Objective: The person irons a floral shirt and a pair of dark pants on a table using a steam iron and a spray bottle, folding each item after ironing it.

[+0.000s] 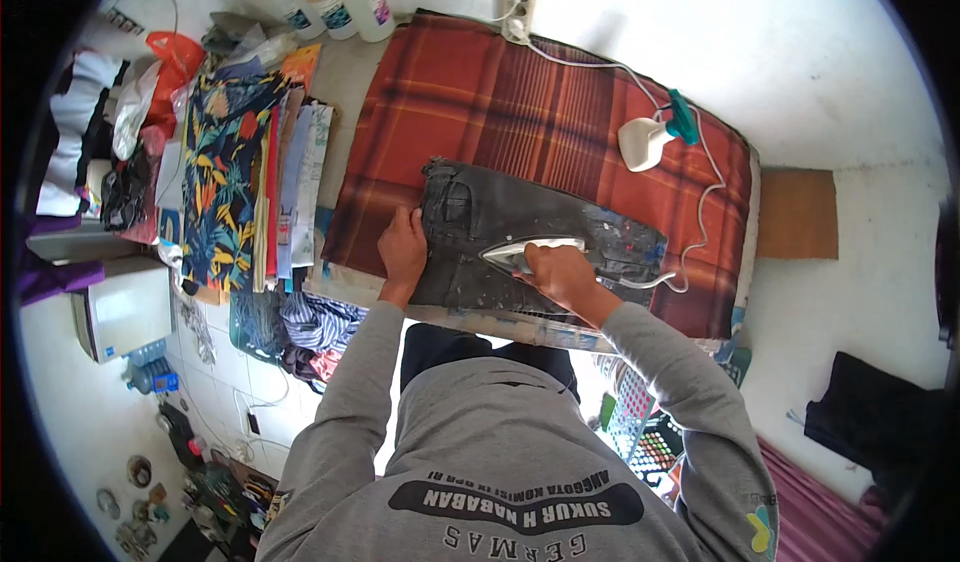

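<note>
A dark, paint-spotted pair of folded trousers (480, 209) lies on a red plaid ironing cloth (450, 89). My right hand (566, 277) grips the handle of an electric iron (517, 251), whose pointed tip faces left. The iron rests on the lower middle of the garment. At the waistband end, my left hand (405, 251) touches the left edge of the cloth; its fingers are close together and I cannot tell whether they pinch it. The iron's pale cord (705, 217) curves along the right side. Part of the iron's body is hidden by my right hand.
A white spray bottle (643, 143) with a green head stands at the upper right. Folded clothes (225, 179) are stacked to the left. Several plastic bottles (367, 3) stand behind them. A wall power socket strip (519, 7) holds the plug. Baskets (634, 419) sit below the table.
</note>
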### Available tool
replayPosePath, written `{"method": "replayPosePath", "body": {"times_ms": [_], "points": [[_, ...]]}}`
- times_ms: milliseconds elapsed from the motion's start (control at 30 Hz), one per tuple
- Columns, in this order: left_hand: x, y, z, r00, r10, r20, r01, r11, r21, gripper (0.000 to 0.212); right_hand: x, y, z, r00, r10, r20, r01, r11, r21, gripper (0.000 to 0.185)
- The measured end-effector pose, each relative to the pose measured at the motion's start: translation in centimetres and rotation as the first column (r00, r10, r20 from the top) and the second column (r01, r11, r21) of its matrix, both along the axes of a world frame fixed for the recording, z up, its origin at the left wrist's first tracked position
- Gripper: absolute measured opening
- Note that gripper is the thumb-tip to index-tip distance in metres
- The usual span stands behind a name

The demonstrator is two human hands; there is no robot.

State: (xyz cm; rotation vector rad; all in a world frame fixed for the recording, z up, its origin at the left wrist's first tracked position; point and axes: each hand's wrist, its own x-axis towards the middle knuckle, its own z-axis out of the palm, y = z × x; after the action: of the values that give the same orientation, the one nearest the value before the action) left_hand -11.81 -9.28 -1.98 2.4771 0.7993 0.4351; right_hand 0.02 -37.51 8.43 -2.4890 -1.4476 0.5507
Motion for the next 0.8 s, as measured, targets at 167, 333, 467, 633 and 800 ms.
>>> {"method": "replayPosePath", "body": {"times_ms": [167,333,467,633,800], "points": [[0.1,-0.6,1.3,0.994,-0.003,0.113,0.002,1.0,0.012,0.027,-1.1,5.0,-0.7,0.992,-0.083,0.09,0.074,0.992,0.101,0.039],[-0.2,-0.9,2.9,0.998,-0.055,0.021,0.056,0.998,-0.014,0.032,1.2,3.0,-2.1,0.987,0.005,0.162,-0.05,0.96,0.275,0.046],[0.4,-1.2,2.9,0.998,-0.041,0.045,0.044,0.997,-0.061,0.033,6.0,2.7,-0.4,0.995,-0.052,0.085,0.043,0.994,0.101,0.053],[1.4,-1.0,2.3,1.0,0.028,0.011,-0.027,0.997,-0.072,0.029,9.4,4.2,-0.5,0.993,-0.088,0.075,0.081,0.993,0.091,0.058],[2.1,-0.8,2.4,0.998,0.05,-0.025,-0.053,0.991,-0.122,0.023,9.4,5.1,-0.5,0.992,-0.112,0.055,0.11,0.993,0.034,0.058]]}}
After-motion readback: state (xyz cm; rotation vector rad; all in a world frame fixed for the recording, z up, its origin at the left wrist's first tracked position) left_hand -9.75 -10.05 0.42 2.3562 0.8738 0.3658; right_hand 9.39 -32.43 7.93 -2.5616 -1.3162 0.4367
